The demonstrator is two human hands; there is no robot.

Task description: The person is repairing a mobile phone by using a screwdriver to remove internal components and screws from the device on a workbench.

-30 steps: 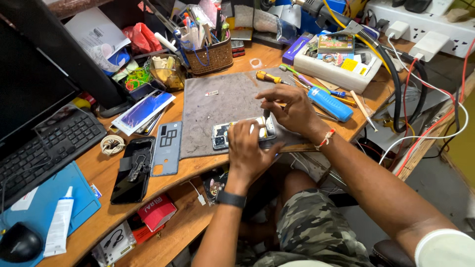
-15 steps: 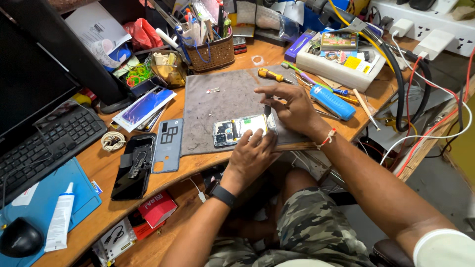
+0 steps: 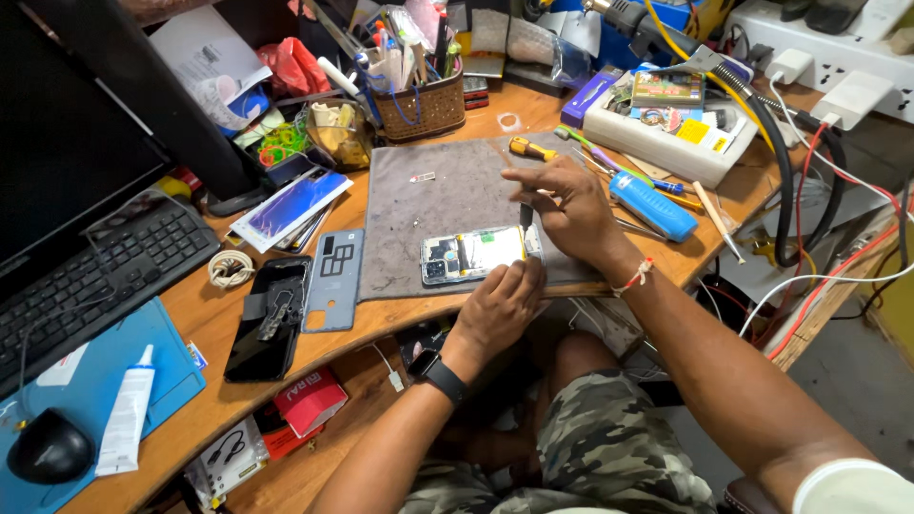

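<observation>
Two hands steady an opened smartphone on a cluttered repair bench.

Nearest the camera, the left hand [image 3: 503,303] curls loosely over the near edge of the opened phone [image 3: 473,254], fingertips pressing down to keep it from sliding on the grey work mat [image 3: 433,205]. Just beyond, the right hand [image 3: 562,211] pinches a thin dark tool [image 3: 525,217] upright, its tip meeting the phone's right end, fingers closed tight for control. A grey back cover [image 3: 334,276] lies beside the mat, set apart to the left. Farther back, a blue cylinder [image 3: 653,206], a yellow-handled screwdriver [image 3: 531,148] and a wicker tool basket [image 3: 419,105] sit within reach.
</observation>
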